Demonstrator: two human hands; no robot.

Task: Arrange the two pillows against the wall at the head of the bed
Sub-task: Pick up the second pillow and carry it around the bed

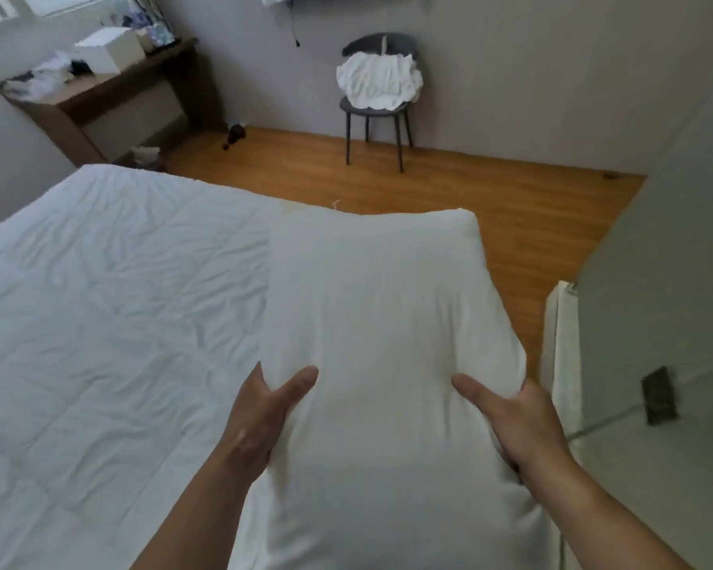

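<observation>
Both hands, left (260, 421) and right (519, 421), clenched on one soft pillow (379, 322) beside the bed (99, 302): liable to sag or slip from so shallow a pinch.

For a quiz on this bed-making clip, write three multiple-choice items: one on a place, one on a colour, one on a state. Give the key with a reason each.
1. Where does the crumpled white cloth lie?
A. on the chair
B. on the desk
C. on the floor

2. What colour is the floor?
A. grey
B. white
C. orange-brown wood

3. How is the pillow held?
A. by the left hand alone
B. by both hands, one on each side
C. by no hand, lying flat on the bed

Key:
1 A, the cloth is heaped on the seat of the dark chair by the wall.
2 C, the boards between the bed and the wall are orange-brown.
3 B, the left hand and the right hand each grip a side, thumbs on top.
</observation>
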